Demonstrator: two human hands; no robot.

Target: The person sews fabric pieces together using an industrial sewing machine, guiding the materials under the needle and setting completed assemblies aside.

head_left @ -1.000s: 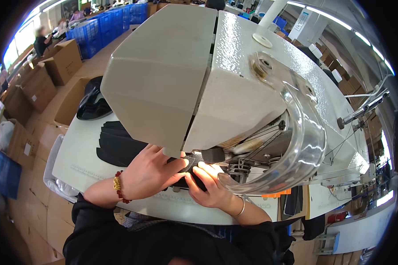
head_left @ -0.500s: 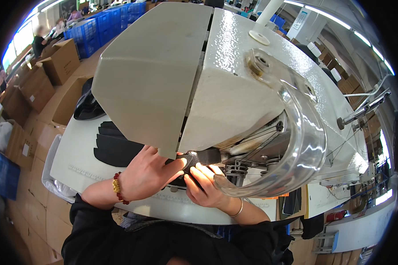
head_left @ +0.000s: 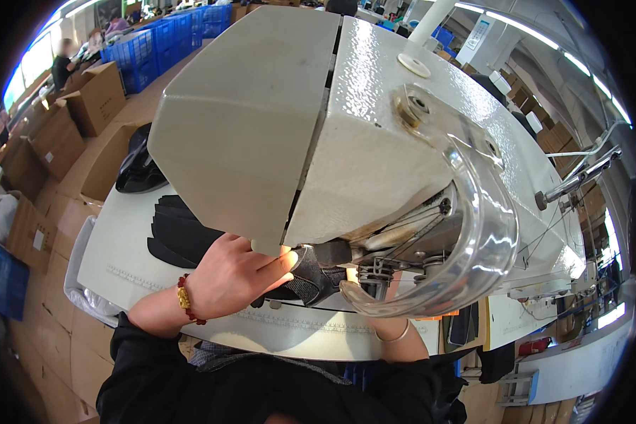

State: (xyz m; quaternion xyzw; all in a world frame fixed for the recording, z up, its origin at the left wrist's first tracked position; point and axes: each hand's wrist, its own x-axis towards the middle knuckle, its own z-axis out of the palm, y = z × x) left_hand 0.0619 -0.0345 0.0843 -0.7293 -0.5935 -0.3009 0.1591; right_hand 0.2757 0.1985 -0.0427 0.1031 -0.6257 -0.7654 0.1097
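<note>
A cream industrial sewing machine [head_left: 389,162] fills the middle of the view. Below its head lies a dark piece of mesh-like material [head_left: 309,284], its surface catching the lamp light. My left hand [head_left: 237,277], with a red bead bracelet [head_left: 184,300] at the wrist, pinches this piece at its left edge between thumb and fingers. My right hand [head_left: 390,326] reaches up under the machine; a clear curved guard [head_left: 484,240] and machine parts cover most of it. Only the bangled wrist and a bit of lit finger show, so its grip is hidden.
Flat black cut pieces [head_left: 180,230] lie fanned out on the white table [head_left: 120,247], left of my hand. Behind them sits a glossy black object [head_left: 140,169]. Cardboard boxes [head_left: 95,99] and blue crates [head_left: 134,60] stand on the floor to the left.
My right hand has left the front of the dark piece and moved right, behind the guard. More of the piece now shows. My left hand stays at its edge.
</note>
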